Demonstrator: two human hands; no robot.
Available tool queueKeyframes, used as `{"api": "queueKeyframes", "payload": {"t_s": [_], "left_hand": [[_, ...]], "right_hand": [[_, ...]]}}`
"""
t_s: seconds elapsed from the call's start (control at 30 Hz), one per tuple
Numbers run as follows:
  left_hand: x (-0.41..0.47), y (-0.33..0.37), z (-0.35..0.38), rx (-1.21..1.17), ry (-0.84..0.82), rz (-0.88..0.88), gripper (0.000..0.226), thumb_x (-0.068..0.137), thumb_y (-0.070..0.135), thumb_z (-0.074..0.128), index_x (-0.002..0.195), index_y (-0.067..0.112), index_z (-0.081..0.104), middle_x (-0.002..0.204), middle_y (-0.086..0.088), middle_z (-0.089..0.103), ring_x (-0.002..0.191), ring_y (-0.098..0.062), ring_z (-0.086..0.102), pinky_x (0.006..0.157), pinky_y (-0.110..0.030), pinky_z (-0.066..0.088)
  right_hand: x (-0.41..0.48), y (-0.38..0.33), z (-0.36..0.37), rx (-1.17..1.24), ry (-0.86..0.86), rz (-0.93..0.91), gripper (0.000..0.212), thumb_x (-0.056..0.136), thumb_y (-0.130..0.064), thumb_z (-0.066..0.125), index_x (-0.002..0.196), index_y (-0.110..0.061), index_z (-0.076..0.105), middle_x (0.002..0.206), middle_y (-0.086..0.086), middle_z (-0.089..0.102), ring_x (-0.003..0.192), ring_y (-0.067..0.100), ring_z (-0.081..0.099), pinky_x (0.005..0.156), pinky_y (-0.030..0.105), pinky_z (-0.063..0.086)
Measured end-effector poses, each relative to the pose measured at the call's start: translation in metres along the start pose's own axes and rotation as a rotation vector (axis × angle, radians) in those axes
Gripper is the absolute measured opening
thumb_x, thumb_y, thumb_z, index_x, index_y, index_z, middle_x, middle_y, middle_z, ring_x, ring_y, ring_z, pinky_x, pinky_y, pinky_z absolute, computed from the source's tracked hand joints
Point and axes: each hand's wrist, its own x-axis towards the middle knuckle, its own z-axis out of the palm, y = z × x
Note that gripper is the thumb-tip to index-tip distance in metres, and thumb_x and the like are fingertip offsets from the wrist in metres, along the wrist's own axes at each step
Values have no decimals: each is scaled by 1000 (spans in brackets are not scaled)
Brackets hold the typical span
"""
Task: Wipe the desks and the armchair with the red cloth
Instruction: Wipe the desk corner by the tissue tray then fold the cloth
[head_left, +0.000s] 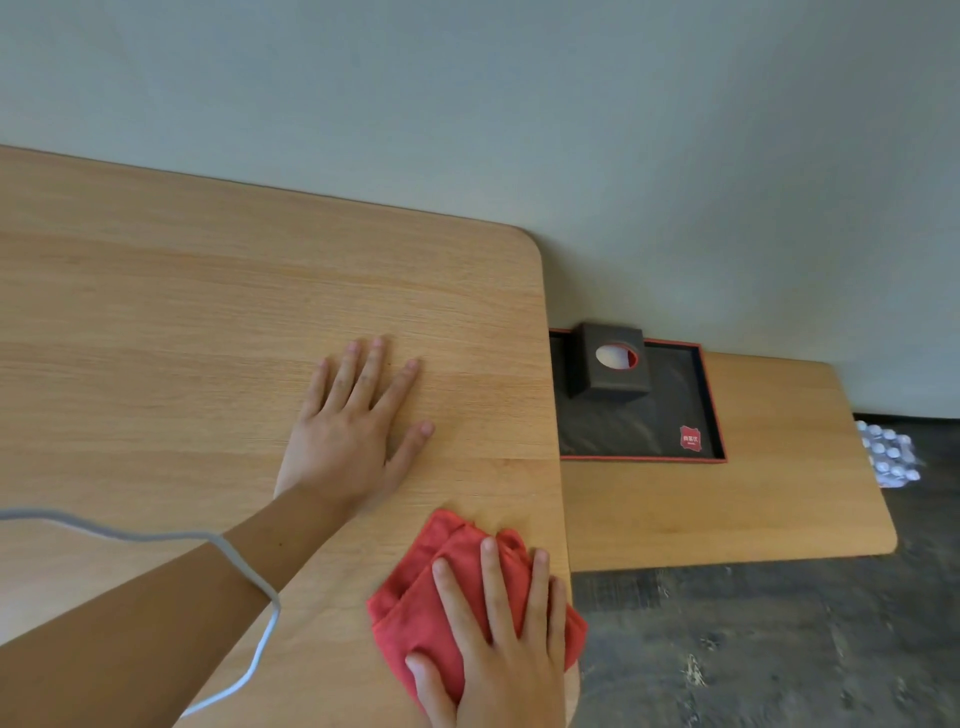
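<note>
The right hand (498, 644) lies flat on the red cloth (421, 603), fingers slightly spread and pressed down on it, thumb out to the side on the fabric; it pins the cloth rather than pinching it. The cloth is folded and sits on the near right corner of the desk (208, 312), its right edge at or just over the desk's edge. The left hand (353, 426) rests palm down on bare wood further in, fingers splayed, holding nothing, apparently bracing. A thin grey cable (244, 566) loops over the left forearm.

Beyond the desk's right edge a lower desk (779, 467) runs along the wall, carrying a dark tray (711, 405) with a tissue box (613, 364) in its far left corner. A pack of bottles (891, 454) shows on the floor past it. No armchair is in view.

The step in hand looks like wiping the first desk, at its right corner. Most of the top is yet to be covered, so the next move likely calls for sweeping the cloth leftward under steady pressure, shifting the bracing hand clear.
</note>
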Motion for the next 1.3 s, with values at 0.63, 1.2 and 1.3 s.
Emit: {"api": "queueKeyframes", "payload": {"t_s": [0.63, 1.2, 1.3], "left_hand": [[0, -1, 2, -14, 22, 2, 74, 96, 69, 4, 160, 31, 11, 168, -7, 2, 155, -24, -8, 124, -49, 4], [-1, -3, 7, -44, 81, 28, 71, 98, 67, 5, 159, 32, 17, 168, -3, 6, 155, -22, -2, 125, -48, 6], [-6, -3, 0, -103, 41, 48, 75, 96, 67, -1, 157, 32, 24, 167, -1, 12, 155, -18, -1, 125, -46, 3]], "right_hand": [[252, 42, -24, 145, 204, 122, 48, 102, -47, 42, 142, -23, 53, 153, 4, 47, 148, 28, 29, 116, 46, 28], [188, 45, -95, 2331, 153, 482, 54, 106, -43, 29, 148, -12, 41, 141, 9, 55, 123, 27, 55, 112, 40, 38], [135, 37, -98, 2520, 16, 485, 59, 101, -56, 34, 143, -17, 51, 148, 4, 49, 136, 31, 44, 120, 45, 23]]}}
